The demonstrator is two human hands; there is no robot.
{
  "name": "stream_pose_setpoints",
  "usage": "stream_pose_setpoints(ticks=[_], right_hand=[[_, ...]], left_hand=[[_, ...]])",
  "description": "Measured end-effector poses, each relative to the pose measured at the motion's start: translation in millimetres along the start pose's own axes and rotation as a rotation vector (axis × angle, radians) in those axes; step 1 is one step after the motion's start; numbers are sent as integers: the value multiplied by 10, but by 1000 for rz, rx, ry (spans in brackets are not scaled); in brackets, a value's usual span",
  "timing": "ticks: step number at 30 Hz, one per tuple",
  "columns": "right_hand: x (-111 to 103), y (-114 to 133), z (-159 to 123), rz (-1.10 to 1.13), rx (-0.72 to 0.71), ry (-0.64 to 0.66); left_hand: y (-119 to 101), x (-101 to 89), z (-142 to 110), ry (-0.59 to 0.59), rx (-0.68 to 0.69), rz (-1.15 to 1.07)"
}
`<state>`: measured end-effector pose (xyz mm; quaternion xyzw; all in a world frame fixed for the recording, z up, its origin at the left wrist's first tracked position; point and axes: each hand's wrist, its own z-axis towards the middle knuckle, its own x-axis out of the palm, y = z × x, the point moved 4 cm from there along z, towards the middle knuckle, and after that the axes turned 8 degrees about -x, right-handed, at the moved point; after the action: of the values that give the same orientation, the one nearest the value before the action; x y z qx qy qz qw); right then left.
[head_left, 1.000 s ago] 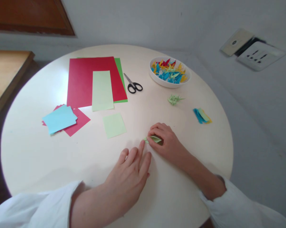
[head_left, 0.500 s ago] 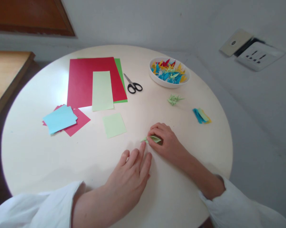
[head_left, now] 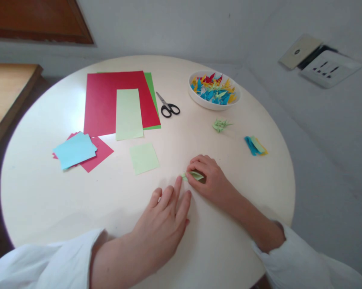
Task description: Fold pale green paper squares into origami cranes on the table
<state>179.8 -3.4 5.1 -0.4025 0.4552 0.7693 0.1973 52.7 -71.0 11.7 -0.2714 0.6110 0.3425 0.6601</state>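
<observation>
A small folded piece of pale green paper [head_left: 197, 176] lies on the white round table [head_left: 120, 208], its right end standing slightly apart in layers. My right hand [head_left: 209, 178] pinches it from the right between thumb and fingers. From the left, my left hand [head_left: 165, 218] reaches in with fingers spread, and its index fingertip presses on the paper's narrow left end. Part of the paper is hidden under my fingers. Just beyond my left hand rests a flat pale green square sheet [head_left: 144, 158].
Red sheets [head_left: 105, 96], a pale green strip [head_left: 129, 114] and black-handled scissors [head_left: 168, 107] lie farther back. Blue and red papers [head_left: 75, 150] are stacked left. A white bowl [head_left: 213, 106] holds colourful paper cranes. Green folded pieces [head_left: 221, 125] and blue-yellow scraps [head_left: 255, 146] lie right.
My left index finger slides slightly back and forth along the paper's left end. My right hand keeps its pinch, nearly still.
</observation>
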Motion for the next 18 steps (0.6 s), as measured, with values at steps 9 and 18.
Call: stream_pose_setpoints(ticks=[9, 18], right_hand=[[12, -11, -1, -1, -5, -13], [12, -7, 4, 5, -1, -13]], left_hand=[[-49, 19, -69, -30, 22, -19], [-27, -3, -39, -64, -12, -16]])
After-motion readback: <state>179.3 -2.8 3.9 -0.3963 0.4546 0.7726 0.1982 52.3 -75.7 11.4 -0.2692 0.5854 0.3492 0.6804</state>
